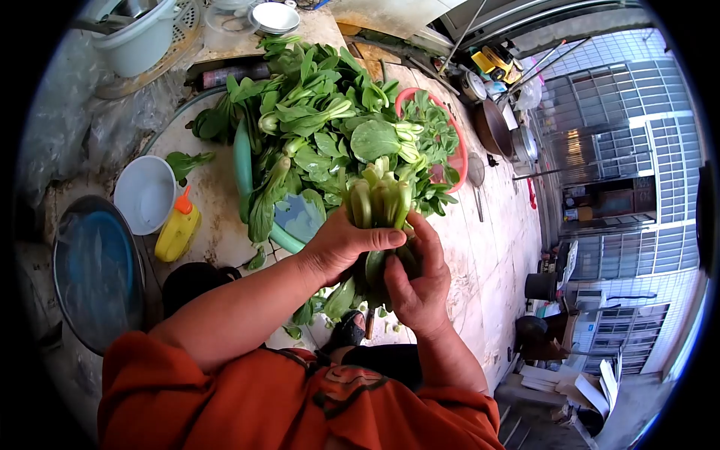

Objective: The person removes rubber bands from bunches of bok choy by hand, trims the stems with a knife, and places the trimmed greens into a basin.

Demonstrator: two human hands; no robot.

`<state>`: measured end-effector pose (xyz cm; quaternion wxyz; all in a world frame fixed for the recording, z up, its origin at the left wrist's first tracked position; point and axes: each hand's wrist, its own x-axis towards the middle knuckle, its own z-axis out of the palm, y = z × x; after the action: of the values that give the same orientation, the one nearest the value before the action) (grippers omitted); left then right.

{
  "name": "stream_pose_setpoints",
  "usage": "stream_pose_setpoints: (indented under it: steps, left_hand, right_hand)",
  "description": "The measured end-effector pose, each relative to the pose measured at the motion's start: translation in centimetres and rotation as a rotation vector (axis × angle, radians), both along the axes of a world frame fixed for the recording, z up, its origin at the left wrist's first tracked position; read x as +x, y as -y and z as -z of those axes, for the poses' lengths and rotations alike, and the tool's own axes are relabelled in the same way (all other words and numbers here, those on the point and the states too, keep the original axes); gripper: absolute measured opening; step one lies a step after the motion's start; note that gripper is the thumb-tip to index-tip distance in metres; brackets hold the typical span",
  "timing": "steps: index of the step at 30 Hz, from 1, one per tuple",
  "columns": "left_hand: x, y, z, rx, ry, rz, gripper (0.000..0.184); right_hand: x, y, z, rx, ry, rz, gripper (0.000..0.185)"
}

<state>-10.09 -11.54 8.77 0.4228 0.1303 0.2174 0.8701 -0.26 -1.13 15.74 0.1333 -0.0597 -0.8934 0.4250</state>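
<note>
Upright between my hands is a bunch of leafy greens [381, 199], pale stem ends up and leaves hanging down. My left hand [341, 244] wraps round the stems, thumb across the front. On the right side of the same bunch, my right hand [420, 281] has its thumb and fingers against the leaves and stalks. Just beyond my hands, a large heap of leafy greens [322, 112] overflows a green basin [244, 169]. Behind it to the right, a red basin [459, 142] holds smaller-leaved greens [431, 124].
At left are a white container [145, 195], a yellow bottle with an orange top [178, 234] and a metal basin with blue inside [97, 274]. A white bucket [139, 45] stands at upper left. A wok [493, 129] and a skimmer [476, 172] lie right. Loose leaves [304, 313] litter the floor.
</note>
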Motion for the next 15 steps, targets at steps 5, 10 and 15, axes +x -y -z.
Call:
stream_pose_setpoints:
  steps: [5, 10, 15]
  left_hand:
    - [3.9, 0.4, -0.3, -0.115, -0.017, -0.061, 0.040]
    - [6.2, -0.4, 1.5, -0.178, 0.019, -0.024, 0.036]
    - [7.9, -1.5, 2.6, -0.199, -0.061, 0.072, 0.038]
  right_hand:
    - [4.5, 0.5, 1.1, -0.234, 0.034, 0.036, 0.058]
    - [8.1, -0.7, 0.8, 0.055, 0.135, -0.031, 0.077]
    - [11.3, -1.7, 1.0, -0.006, 0.256, -0.055, 0.092]
